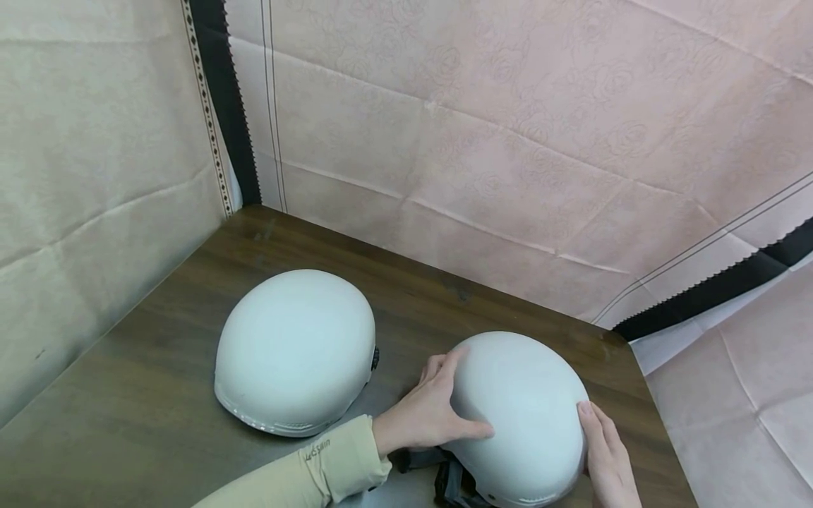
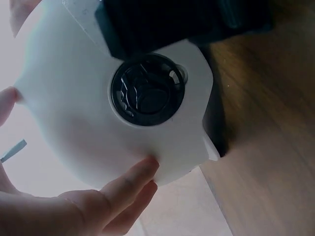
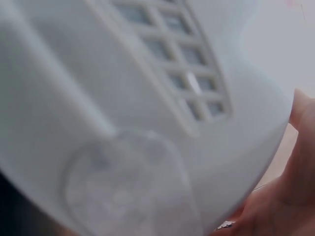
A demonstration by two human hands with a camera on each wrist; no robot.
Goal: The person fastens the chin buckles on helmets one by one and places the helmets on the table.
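Observation:
A glossy white helmet (image 1: 521,416) is between my two hands at the right of the head view. My left hand (image 1: 433,406) grips its left side, thumb and fingers spread over the shell; in the left wrist view, these fingers (image 2: 130,184) press near a round black knob (image 2: 147,91). On the opposite side my right hand (image 1: 606,451) holds the edge, its lower part cut off by the frame. Close up in the right wrist view are a vent grid (image 3: 179,61) and a clear round piece (image 3: 130,187). Black straps (image 1: 454,483) hang below the helmet.
A second white helmet (image 1: 295,353) sits on the brown wooden table (image 1: 159,353), left of the held one. Pale patterned cloth (image 1: 457,141) hangs behind the table and at both sides, with dark gaps (image 1: 225,106) at the corners.

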